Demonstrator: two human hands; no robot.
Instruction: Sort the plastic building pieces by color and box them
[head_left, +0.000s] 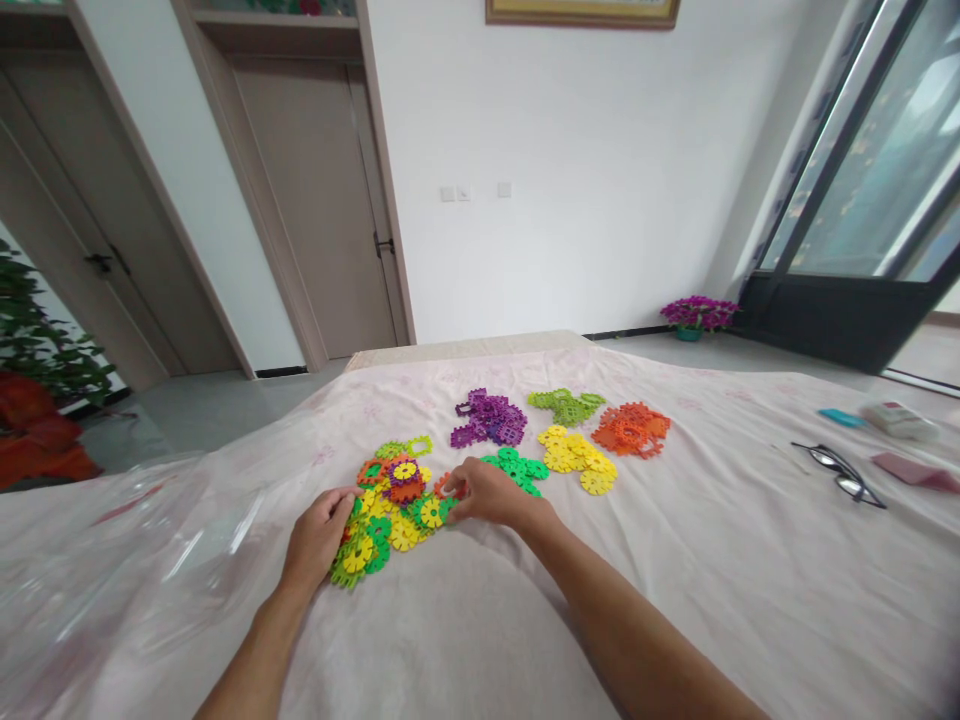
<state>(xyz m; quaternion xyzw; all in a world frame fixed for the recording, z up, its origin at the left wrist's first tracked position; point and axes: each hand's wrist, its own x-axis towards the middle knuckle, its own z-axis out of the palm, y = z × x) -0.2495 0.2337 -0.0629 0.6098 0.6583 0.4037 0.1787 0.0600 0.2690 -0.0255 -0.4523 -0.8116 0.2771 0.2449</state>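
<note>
A mixed pile of flat plastic interlocking pieces (pixel 403 535), in yellow, green, orange and purple, lies on the cloth between my two hands. My left hand (pixel 319 535) rests against its left side, fingers curled in; whatever they grip is hidden. At the right side of the pile, my right hand (pixel 487 492) has thumb and fingers bent around an orange notched piece (pixel 442 485). Its thumb is by a green disc (pixel 448 508). Beyond that hand are sorted heaps: green discs (pixel 517 465), yellow discs (pixel 577 458), purple pieces (pixel 491 418), light green pieces (pixel 566 406) and orange pieces (pixel 634 430).
A pale cloth (pixel 720 580) covers the wide surface. Clear plastic sheeting (pixel 172 570) lies at left. On the right are black-framed glasses (pixel 840 472), a tissue pack (pixel 900 420), a blue item (pixel 841 417) and a pink folded item (pixel 915 470).
</note>
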